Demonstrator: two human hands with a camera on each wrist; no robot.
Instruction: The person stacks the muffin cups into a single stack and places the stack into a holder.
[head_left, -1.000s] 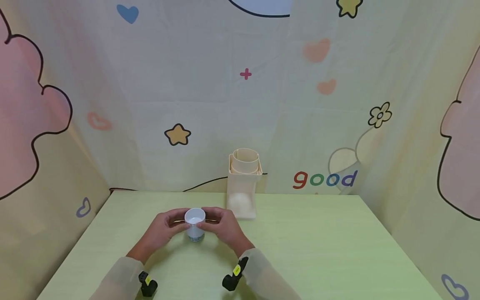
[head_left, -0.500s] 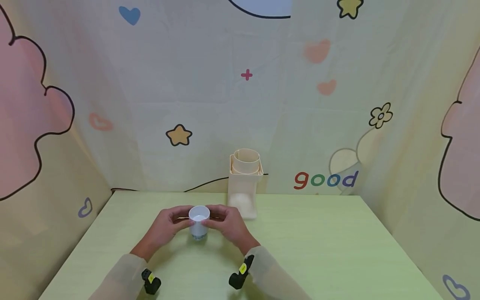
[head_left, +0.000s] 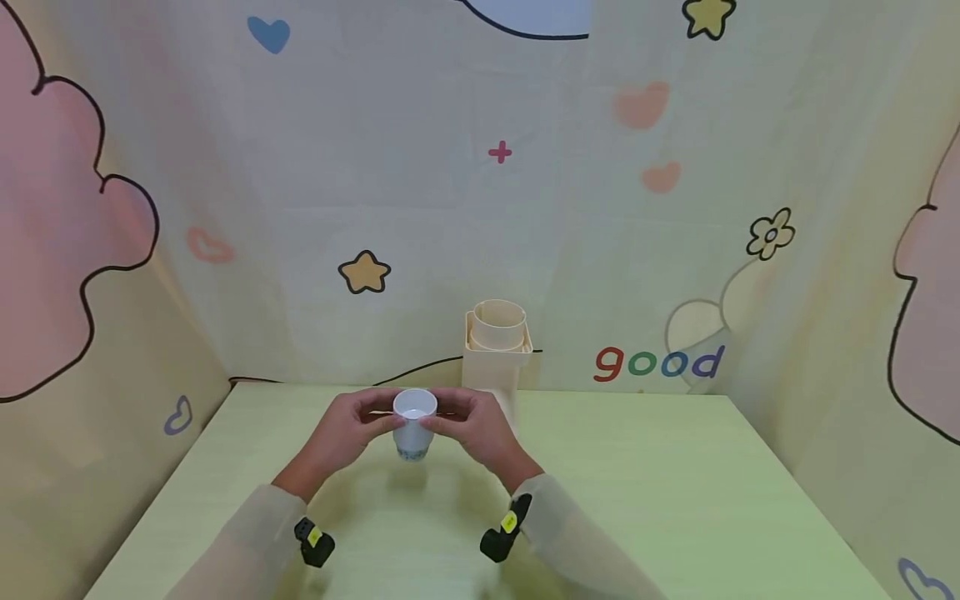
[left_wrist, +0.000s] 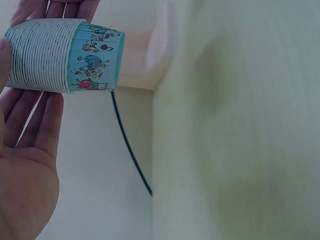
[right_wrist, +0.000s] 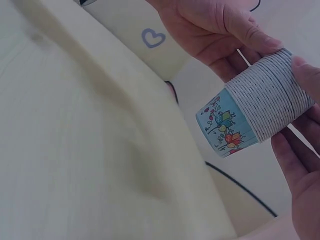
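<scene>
A stack of nested paper cups (head_left: 413,429) is held upright above the table, mouth up. Its white rims are packed closely, and the outermost cup shows a blue wall with printed flowers and butterflies in the left wrist view (left_wrist: 95,62). My left hand (head_left: 347,427) grips the stack from the left, thumb in front and fingers behind. From the right, my right hand (head_left: 477,429) grips it the same way, as the right wrist view of the stack (right_wrist: 270,95) also shows. Just behind the right hand stands a cream cup dispenser (head_left: 491,367) with a round tube on top.
The dispenser's round tube (head_left: 498,325) rises from a square collar at the table's back edge. The pale green table (head_left: 637,483) stretches to both sides. A printed curtain (head_left: 420,167) hangs behind it.
Both hands have lifted the stack of paper cups upward and a little to the right, closer to the dispenser. The head view has shifted slightly.
</scene>
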